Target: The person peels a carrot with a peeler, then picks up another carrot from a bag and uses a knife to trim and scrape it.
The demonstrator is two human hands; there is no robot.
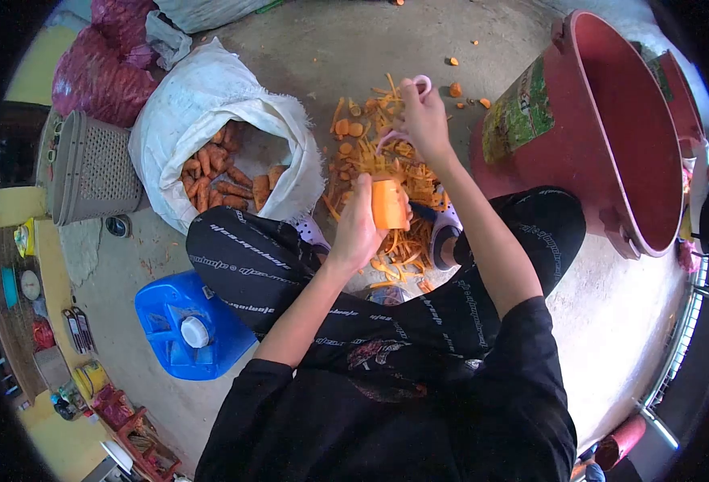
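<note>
Out at eight o'clock from mid-view, a blue jug (165, 325) on the floor (153, 249); up at ten, the white sack (182, 120), mouth gaping, rough carrots (210, 165) heaped inside. Dead centre, the left hand (357, 229) has its fingers wrapped round a thick peeled carrot (387, 207), just off towards one o'clock! Orange peelings (372, 157) litter the floor beneath, up to twelve. At one, the right hand (425, 120) grips a pink peeler (391, 135), clear of that carrot. And at two, a big red tub (519, 161).
</note>
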